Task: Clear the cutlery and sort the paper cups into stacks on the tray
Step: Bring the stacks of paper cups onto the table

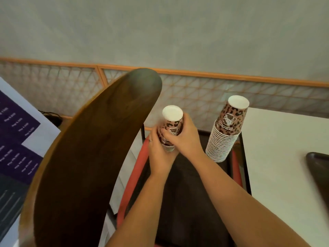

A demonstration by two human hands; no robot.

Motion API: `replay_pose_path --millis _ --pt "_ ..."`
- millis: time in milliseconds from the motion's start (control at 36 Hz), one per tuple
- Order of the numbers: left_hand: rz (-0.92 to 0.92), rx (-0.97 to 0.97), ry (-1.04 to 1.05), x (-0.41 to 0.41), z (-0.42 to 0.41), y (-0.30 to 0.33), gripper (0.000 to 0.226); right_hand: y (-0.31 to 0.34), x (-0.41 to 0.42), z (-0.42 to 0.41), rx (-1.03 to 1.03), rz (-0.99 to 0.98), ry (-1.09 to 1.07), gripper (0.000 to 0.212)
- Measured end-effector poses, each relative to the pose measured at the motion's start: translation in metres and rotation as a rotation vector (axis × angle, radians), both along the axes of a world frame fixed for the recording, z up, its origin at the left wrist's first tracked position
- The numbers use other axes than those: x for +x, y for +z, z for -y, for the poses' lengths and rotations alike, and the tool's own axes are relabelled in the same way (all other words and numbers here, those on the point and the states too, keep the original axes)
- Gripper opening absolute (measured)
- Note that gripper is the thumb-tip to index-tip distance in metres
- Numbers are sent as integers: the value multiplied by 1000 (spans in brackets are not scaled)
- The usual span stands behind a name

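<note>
A short stack of upside-down leopard-print paper cups (pixel 171 128) with white bases is clasped by both hands: the left hand (pixel 158 150) curls round its lower rims, the right hand (pixel 183 135) wraps its side. It stands at the dark tray's (pixel 187 189) far end; a taller stack (pixel 226 131) stands to the right. A blurred wooden chair back (pixel 92 166) hides the tray's left side. White tabletop (pixel 277 148) on the right, lattice wall panel (pixel 204 91) behind.

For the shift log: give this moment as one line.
hands: left and right grip short stack | tall stack: upright on tray | cutlery: none visible
</note>
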State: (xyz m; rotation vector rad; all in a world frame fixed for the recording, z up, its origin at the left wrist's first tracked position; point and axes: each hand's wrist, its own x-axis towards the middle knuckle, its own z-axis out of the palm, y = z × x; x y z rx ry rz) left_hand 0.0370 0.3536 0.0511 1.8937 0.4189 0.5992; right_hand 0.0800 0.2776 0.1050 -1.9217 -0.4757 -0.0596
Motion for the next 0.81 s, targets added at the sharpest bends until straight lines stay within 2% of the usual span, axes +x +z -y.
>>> replay_pose_path --millis 222,417,556,806 --pt "-51 -25 1 10 6 -36 91 -5 7 27 49 -62 -56 73" --pt "-220 -72 14 17 -4 -69 102 -11 8 39 62 -66 -70 72" --pt "-220 -60 -4 19 -2 -68 94 -11 4 45 58 -36 -81 64" --pt "-214 -44 -95 -1 19 -48 95 10 -18 67 131 79 -102 63"
